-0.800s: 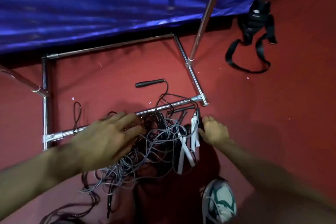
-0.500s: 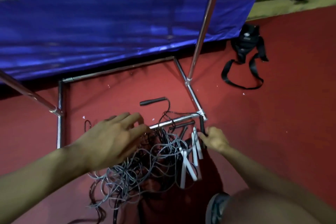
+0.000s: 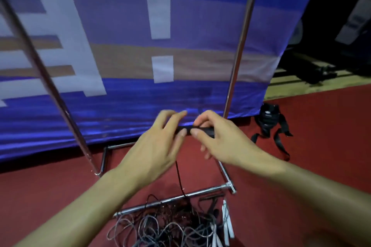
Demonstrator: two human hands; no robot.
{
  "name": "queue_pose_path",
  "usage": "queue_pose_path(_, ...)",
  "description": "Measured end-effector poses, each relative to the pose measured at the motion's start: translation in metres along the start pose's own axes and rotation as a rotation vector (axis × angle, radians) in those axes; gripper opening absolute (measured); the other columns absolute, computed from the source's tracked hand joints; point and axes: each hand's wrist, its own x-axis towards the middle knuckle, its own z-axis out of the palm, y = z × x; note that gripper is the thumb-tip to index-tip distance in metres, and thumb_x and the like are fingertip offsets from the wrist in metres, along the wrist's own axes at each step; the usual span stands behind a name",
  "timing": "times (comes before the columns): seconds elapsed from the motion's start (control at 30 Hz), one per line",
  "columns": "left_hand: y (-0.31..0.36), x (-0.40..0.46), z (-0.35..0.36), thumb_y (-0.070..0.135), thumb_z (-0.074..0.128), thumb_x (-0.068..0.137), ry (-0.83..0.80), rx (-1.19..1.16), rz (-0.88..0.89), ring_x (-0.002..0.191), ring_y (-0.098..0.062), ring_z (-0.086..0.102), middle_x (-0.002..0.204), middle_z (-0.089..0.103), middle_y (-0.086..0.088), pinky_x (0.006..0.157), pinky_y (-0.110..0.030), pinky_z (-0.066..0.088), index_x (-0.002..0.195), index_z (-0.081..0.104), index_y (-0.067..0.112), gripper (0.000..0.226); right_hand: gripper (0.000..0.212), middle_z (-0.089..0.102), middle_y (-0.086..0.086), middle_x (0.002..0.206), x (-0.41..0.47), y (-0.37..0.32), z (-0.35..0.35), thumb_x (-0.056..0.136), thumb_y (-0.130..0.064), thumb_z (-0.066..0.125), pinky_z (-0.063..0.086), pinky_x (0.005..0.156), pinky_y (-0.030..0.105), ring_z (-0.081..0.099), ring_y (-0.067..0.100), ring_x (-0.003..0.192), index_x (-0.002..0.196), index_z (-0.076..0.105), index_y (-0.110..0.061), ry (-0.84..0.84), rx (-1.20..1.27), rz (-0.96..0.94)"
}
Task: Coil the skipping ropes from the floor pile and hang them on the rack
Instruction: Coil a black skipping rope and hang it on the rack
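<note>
Head view: rack pole [image 3: 240, 46] stands between banner [image 3: 124, 46] and black strap [image 3: 270, 124].

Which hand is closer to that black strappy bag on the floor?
Right. The right hand is on the side where the black bag lies, while the left hand is farther away, beyond the black rope handle both hands hold.

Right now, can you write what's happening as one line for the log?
stage: untangling | left hand: pinches black handle | right hand: grips black handle | cord: hangs down to rope pile | rack: no rope seen hanging
</note>
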Motion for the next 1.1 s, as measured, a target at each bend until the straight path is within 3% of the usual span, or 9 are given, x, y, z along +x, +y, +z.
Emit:
queue_pose_path(0.17, -0.001, -0.012, -0.021, 0.049, 0.036, 0.105, 0.11, -0.157, -0.076, 0.104, -0.003, 0.061, 0.115, 0.06, 0.015, 0.089, -0.026, 0.045, 0.144, 0.043, 0.034, 0.042, 0.01, 0.067, -0.006, 0.086, -0.006, -0.026, 0.01, 0.104, -0.029, 0.054, 0.053, 0.062, 0.029, 0.066, 0.009, 0.062, 0.113, 0.056, -0.031, 0.147, 0.097, -0.102)
queue_pose_path(0.3, -0.004, -0.023, -0.018, 0.05, 0.039, 0.103, 0.082, -0.351, -0.19, 0.094, 0.007, 0.067, 0.095, 0.073, 0.017, 0.082, -0.016, 0.047, 0.121, 0.056, 0.029, 0.033, 0.022, 0.064, -0.018, 0.114, -0.031, -0.005, 0.044, 0.104, -0.031, 0.055, 0.05, 0.09, 0.025, 0.063, 0.003, 0.106, 0.125, 0.052, -0.034, 0.055, -0.014, -0.207)
queue_pose_path(0.4, -0.008, -0.028, -0.011, 0.033, 0.054, 0.104, 0.09, -0.446, -0.222, 0.088, 0.005, 0.071, 0.095, 0.075, 0.014, 0.078, -0.015, 0.05, 0.113, 0.057, 0.022, 0.014, 0.03, 0.058, -0.02, 0.124, -0.043, 0.009, 0.057, 0.102, -0.031, 0.057, 0.044, 0.09, 0.013, 0.059, 0.002, 0.108, 0.132, 0.051, -0.031, -0.086, -0.134, -0.298)
queue_pose_path(0.53, -0.011, -0.034, -0.018, 0.025, 0.05, 0.106, 0.037, -0.383, -0.154, 0.073, -0.005, 0.072, 0.089, 0.071, 0.01, 0.072, -0.029, 0.056, 0.124, 0.051, 0.029, 0.018, 0.008, 0.056, -0.018, 0.11, -0.035, 0.024, 0.052, 0.099, -0.03, 0.06, 0.049, 0.086, 0.021, 0.061, 0.007, 0.104, 0.106, 0.06, -0.03, -0.063, -0.194, -0.361)
queue_pose_path(0.7, -0.005, -0.038, -0.033, 0.024, 0.045, 0.108, -0.066, -0.378, 0.012, 0.06, -0.007, 0.05, 0.092, 0.062, 0.011, 0.061, -0.015, 0.038, 0.15, 0.031, 0.05, 0.052, 0.041, 0.06, -0.015, 0.137, -0.013, 0.04, 0.038, 0.101, -0.038, 0.06, 0.043, 0.112, 0.038, 0.054, 0.009, 0.134, 0.139, 0.045, -0.035, -0.283, 0.082, -0.18)
queue_pose_path(0.8, -0.013, -0.037, -0.035, 0.011, 0.042, 0.109, 0.071, -0.427, -0.04, 0.055, -0.006, 0.041, 0.086, 0.059, 0.013, 0.055, -0.015, 0.037, 0.142, 0.049, 0.052, 0.053, 0.02, 0.075, -0.009, 0.102, -0.012, 0.05, 0.045, 0.109, -0.037, 0.047, 0.049, 0.104, 0.046, 0.069, 0.006, 0.105, 0.114, 0.063, -0.027, -0.452, -0.018, -0.12)
queue_pose_path(0.93, -0.044, -0.035, -0.038, 0.008, 0.046, 0.107, 0.172, -0.213, -0.189, 0.064, -0.001, 0.049, 0.083, 0.051, 0.015, 0.064, -0.009, 0.038, 0.135, 0.056, 0.053, 0.054, 0.031, 0.058, -0.011, 0.069, -0.005, 0.054, 0.038, 0.111, -0.029, 0.042, 0.054, 0.076, 0.04, 0.06, 0.01, 0.068, 0.092, 0.066, -0.027, -0.407, -0.131, -0.129)
queue_pose_path(1.03, -0.041, -0.039, -0.034, 0.053, 0.051, 0.099, -0.081, -0.041, -0.135, 0.078, -0.004, 0.051, 0.104, 0.034, 0.009, 0.078, -0.013, 0.04, 0.141, 0.04, 0.067, 0.046, 0.028, 0.055, -0.022, 0.065, -0.006, 0.033, 0.033, 0.109, -0.027, 0.048, 0.036, 0.067, 0.014, 0.053, -0.001, 0.066, 0.089, 0.069, -0.024, -0.346, -0.279, -0.315)
queue_pose_path(1.1, -0.026, -0.041, -0.022, 0.068, 0.045, 0.094, -0.288, 0.079, -0.067, 0.079, -0.006, 0.055, 0.11, 0.027, 0.007, 0.081, -0.025, 0.049, 0.134, 0.049, 0.055, 0.042, 0.029, 0.052, -0.019, 0.062, -0.014, 0.017, 0.036, 0.108, -0.027, 0.05, 0.033, 0.063, 0.013, 0.051, 0.0, 0.064, 0.085, 0.067, -0.023, -0.334, -0.301, -0.371)
